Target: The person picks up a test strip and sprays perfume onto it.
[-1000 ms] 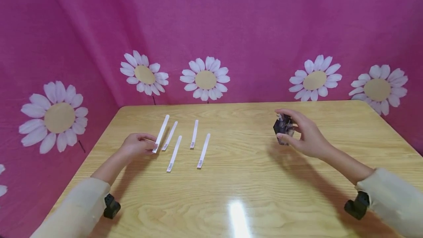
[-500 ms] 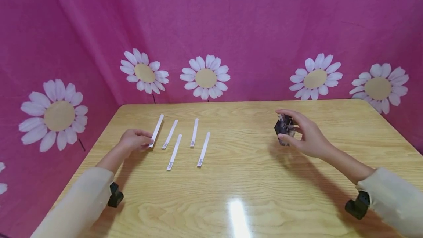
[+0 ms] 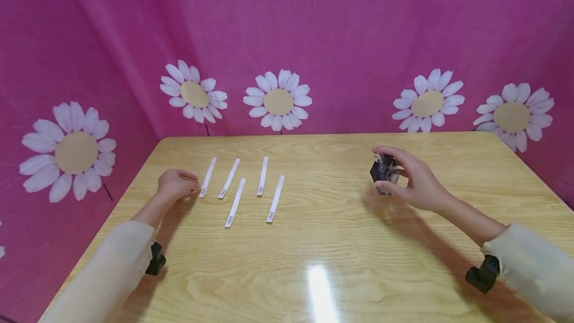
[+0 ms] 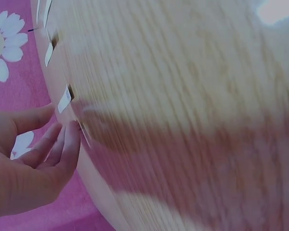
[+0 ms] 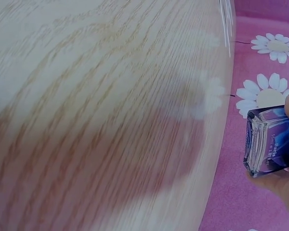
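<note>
In the head view my left hand [image 3: 178, 184] is just left of the leftmost white paper test strip [image 3: 208, 177], which lies on the table. In the left wrist view the thumb and fingers of the left hand [image 4: 36, 163] are apart, with nothing between them, close to a strip's labelled end [image 4: 64, 99]. My right hand [image 3: 414, 181] grips a dark faceted perfume bottle [image 3: 383, 173] between thumb and fingers, above the tabletop. The bottle's glass base [image 5: 262, 142] and part of its printed label show in the right wrist view.
Several more strips lie slanted on the table [image 3: 341, 243]: one strip [image 3: 229, 178], a nearer strip [image 3: 235, 202], a back strip [image 3: 262, 176] and the rightmost strip [image 3: 275, 199]. A pink curtain [image 3: 341, 39] with daisies borders the table's back and left.
My left hand has moved left, set the leftmost strip down on the table and let it go. My right hand stays in place with the perfume bottle.
</note>
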